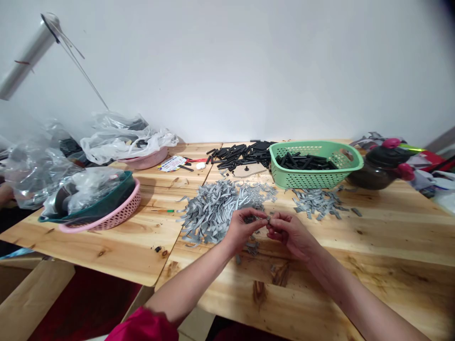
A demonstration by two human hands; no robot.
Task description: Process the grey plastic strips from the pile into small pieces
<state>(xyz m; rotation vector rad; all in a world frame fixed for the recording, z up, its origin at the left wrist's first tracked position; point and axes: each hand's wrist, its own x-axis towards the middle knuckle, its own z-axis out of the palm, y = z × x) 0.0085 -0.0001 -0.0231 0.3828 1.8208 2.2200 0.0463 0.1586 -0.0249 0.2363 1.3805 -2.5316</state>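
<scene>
My left hand (245, 224) and my right hand (286, 232) meet over the wooden table, fingertips pinched together on a small grey piece (268, 220). Most of that piece is hidden by the fingers, so its shape does not show. Just beyond and left of my left hand lies a large heap of curled grey strips (209, 208). A smaller pile of short grey pieces (318, 202) lies beyond my right hand, in front of the green basket (309, 180).
The green basket holds black sticks. More black sticks (241, 154) lie loose by the wall. On the left stand pink baskets (122, 215) with plastic bags (128, 142). A dark round jar (377, 166) with pink knobs sits at right. A seam divides the tabletop (384, 255).
</scene>
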